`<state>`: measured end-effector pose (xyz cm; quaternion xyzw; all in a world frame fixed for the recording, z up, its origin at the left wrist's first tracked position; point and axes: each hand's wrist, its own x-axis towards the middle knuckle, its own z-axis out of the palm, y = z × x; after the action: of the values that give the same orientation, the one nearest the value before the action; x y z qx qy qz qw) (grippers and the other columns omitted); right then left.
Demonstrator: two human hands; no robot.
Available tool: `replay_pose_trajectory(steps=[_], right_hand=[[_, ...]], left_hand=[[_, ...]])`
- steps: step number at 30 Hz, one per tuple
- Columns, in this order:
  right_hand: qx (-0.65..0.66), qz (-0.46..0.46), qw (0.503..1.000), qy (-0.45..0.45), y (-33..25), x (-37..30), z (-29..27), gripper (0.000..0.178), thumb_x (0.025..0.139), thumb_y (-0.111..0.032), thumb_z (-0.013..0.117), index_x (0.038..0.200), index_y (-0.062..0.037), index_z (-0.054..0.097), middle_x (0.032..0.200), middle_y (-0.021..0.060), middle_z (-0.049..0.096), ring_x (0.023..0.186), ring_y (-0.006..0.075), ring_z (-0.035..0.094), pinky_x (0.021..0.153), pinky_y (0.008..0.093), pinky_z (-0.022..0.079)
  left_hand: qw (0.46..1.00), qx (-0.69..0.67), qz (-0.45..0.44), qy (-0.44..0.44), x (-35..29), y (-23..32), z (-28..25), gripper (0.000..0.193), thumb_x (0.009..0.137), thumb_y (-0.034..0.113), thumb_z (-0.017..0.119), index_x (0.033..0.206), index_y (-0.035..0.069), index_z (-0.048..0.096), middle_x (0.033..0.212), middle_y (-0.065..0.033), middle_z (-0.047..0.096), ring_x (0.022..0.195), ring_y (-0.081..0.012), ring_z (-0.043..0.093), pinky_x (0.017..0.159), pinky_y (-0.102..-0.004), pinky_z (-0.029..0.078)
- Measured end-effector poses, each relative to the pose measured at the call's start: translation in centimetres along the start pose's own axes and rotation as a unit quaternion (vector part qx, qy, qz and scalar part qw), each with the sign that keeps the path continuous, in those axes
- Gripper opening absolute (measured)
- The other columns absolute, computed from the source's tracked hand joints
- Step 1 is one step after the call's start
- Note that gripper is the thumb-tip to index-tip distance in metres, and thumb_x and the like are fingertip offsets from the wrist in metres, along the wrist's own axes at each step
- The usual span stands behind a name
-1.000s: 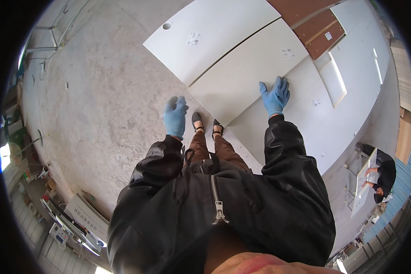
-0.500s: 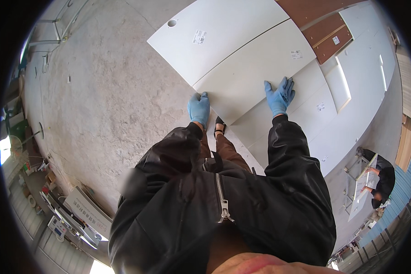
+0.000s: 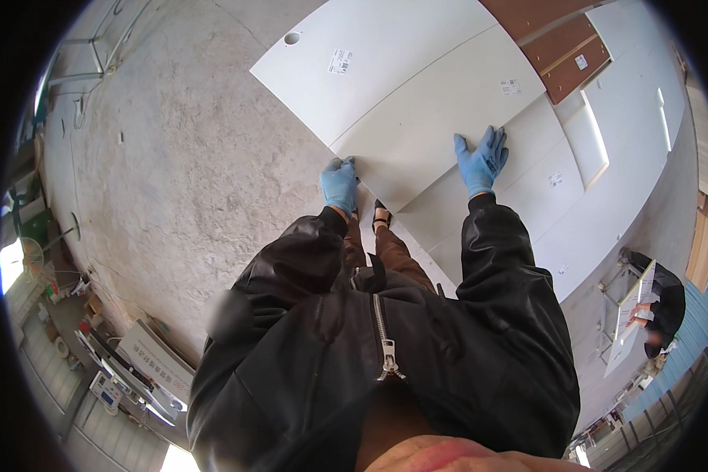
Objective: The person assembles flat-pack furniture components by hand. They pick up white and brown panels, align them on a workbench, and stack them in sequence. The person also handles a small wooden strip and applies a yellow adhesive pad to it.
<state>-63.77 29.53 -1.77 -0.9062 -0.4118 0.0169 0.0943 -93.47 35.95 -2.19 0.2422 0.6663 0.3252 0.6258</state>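
Reaching forward with both arms in black sleeves and thin blue gloves. Touching the left edge of the near white board with the left grip, close to the end of the seam shared with the far white board. Bending the fingers together there, with tips too hidden to tell whether closed on the edge or only pressed against it. Laying the right grip open at the right edge of the same board, with the thumb spread well apart over its face and the fingers at its edge. Seeing this near board flat in front of the legs, beside the far one along a thin seam and partly over a lower white board toward the right. Noting a round hole in the far board, near its left corner, and brown boards past the right end. Standing in black shoes and brown trousers on a rough grey floor. Sharing the room with another person, bent over a pale panel, well apart at the right.
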Motion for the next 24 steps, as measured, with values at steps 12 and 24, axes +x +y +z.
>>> replay_pose_trajectory(steps=[12, 24], right_hand=[[0.012, 0.011, 1.0, 0.0, -0.1, 0.1, -0.1, 0.092, 0.083, -0.06, 0.067, 0.145, 0.0022, 0.039, 0.154, 0.0289, 0.035, 0.148, 0.0402, 0.027, 0.116, 0.0568, 0.023], [0.009, 0.002, 1.0, 0.001, 0.0, 0.0, 0.3, 0.091, 0.083, -0.06, 0.067, 0.144, 0.0027, 0.041, 0.154, 0.0301, 0.033, 0.147, 0.0419, 0.028, 0.117, 0.0571, 0.023]], left_hand=[[0.999, 0.011, -0.025, -0.033, 0.1, 0.9, -0.6, 0.017, 0.095, 0.014, 0.063, 0.088, 0.0, 0.067, 0.081, -0.0046, 0.064, 0.068, -0.0139, 0.061, 0.059, -0.028, 0.053], [0.996, 0.064, -0.037, -0.052, 1.4, 2.2, -1.5, 0.016, 0.092, 0.013, 0.066, 0.091, -0.002, 0.069, 0.081, -0.0077, 0.067, 0.067, -0.0179, 0.065, 0.06, -0.0316, 0.057]])
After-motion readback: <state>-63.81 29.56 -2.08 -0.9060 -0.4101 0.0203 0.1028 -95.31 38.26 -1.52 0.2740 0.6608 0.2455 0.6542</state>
